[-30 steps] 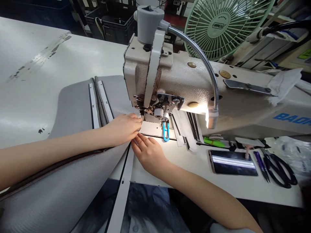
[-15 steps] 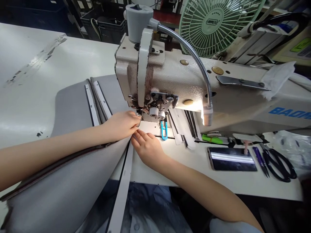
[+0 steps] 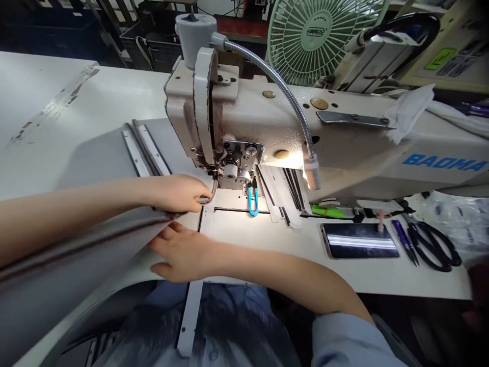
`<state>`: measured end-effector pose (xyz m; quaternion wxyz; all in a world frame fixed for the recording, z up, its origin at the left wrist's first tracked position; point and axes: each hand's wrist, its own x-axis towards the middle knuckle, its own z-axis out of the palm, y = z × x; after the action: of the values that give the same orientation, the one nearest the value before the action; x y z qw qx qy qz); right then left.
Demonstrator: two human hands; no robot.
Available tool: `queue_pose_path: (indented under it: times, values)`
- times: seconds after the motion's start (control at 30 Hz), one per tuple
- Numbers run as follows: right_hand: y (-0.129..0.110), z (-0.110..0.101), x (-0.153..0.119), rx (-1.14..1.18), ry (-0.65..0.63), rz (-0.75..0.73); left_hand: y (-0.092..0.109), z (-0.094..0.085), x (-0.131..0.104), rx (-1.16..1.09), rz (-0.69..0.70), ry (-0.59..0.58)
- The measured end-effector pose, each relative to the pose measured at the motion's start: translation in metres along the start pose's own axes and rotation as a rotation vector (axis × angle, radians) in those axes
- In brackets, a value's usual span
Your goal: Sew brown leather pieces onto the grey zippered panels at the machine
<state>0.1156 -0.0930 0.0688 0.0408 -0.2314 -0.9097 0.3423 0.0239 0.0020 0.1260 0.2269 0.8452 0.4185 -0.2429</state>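
Note:
My left hand (image 3: 181, 193) is closed on the grey fabric (image 3: 110, 250) just left of the sewing machine's needle area. The fabric's folded dark edge runs beneath my left forearm toward the lower left. My right hand (image 3: 181, 252) lies lower, slightly blurred, its thumb apart and its fingertips at the fabric's edge, partly hidden there. A white strip (image 3: 191, 311) with a black edge passes under my right wrist and hangs over the table's front. The sewing machine (image 3: 229, 117) stands beyond my hands, its lamp lit.
Blue thread snips (image 3: 252, 200) lie by the machine bed. White and black strips (image 3: 282, 199) sit to their right. Farther right are a green-handled tool (image 3: 327, 211), a phone (image 3: 359, 240), a purple pen-like tool (image 3: 405, 242) and black scissors (image 3: 433, 244). Behind stands a green fan (image 3: 317, 35).
My right hand has moved left and down, away from the needle area to the fabric's edge. The near fabric has swung left, uncovering more of the table front. The view has shifted slightly.

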Motion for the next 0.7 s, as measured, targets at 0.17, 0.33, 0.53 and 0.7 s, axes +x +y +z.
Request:
queue_pose_path:
  times: [0.17,0.33,0.53,0.7]
  values:
    - [0.013,-0.005,-0.038,0.029,0.0,-0.047,0.004,0.026,0.001,0.111,0.06,0.063]
    - [0.033,0.01,-0.086,-0.248,0.207,0.083,0.001,0.026,-0.006,0.158,0.083,0.079]
    - [0.044,0.02,-0.077,-0.426,0.215,0.05,0.006,0.017,0.005,0.193,0.05,0.134]
    - [0.05,0.011,-0.07,-0.454,0.285,0.072,0.003,0.019,0.013,0.191,0.037,0.24]
